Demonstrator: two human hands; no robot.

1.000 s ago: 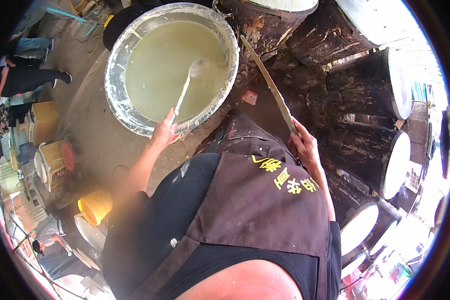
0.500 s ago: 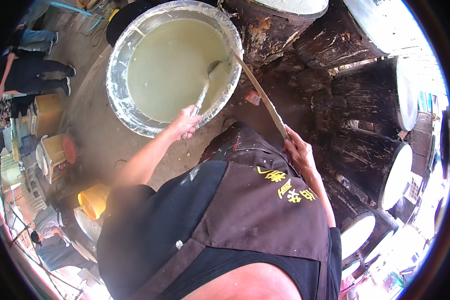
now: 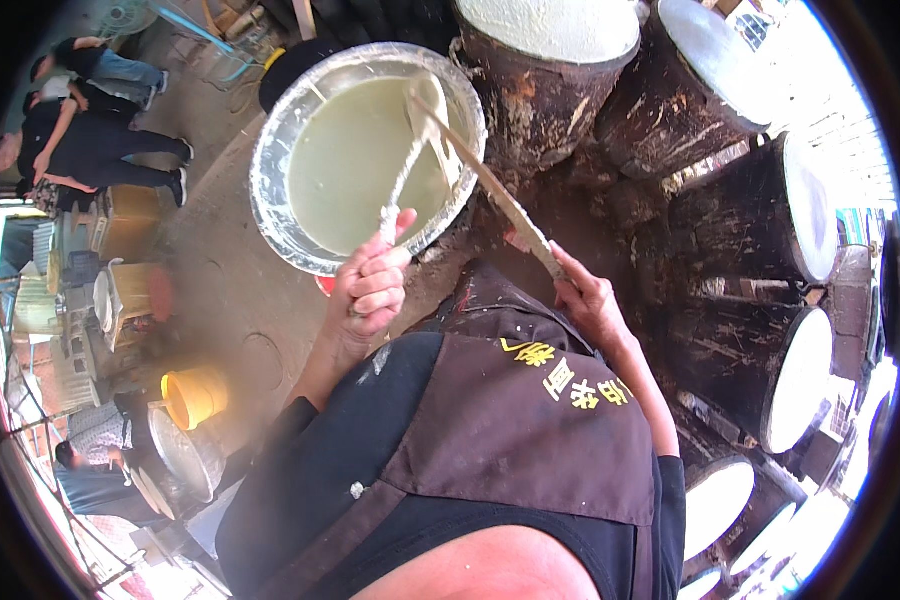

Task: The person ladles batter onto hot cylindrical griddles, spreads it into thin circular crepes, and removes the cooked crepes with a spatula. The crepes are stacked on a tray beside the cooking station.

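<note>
My left hand [image 3: 370,285] grips the white-coated handle of a long ladle [image 3: 400,190], raised over a large metal basin [image 3: 268,150] of cloudy pale-green liquid. The ladle's head is at the basin's far right side, with what looks like pale liquid streaming below it. My right hand [image 3: 587,290] holds a long flat wooden slat [image 3: 510,207]; its far end reaches over the basin and overlaps the ladle's head, whether touching I cannot tell. A small red object [image 3: 325,285] shows beneath the basin's near edge, beside my left hand.
Several dark, crusted vats with white tops [image 3: 725,215] curve round the right and back. At far left stand people [image 3: 105,140]; another person [image 3: 90,470] is at lower left. A yellow bucket [image 3: 188,395], a wide metal bowl [image 3: 185,450] and boxes [image 3: 128,220] lie on the left.
The ladle has risen from the liquid and my left hand has turned and come closer. The slat's tip has swung left over the basin to the ladle's head.
</note>
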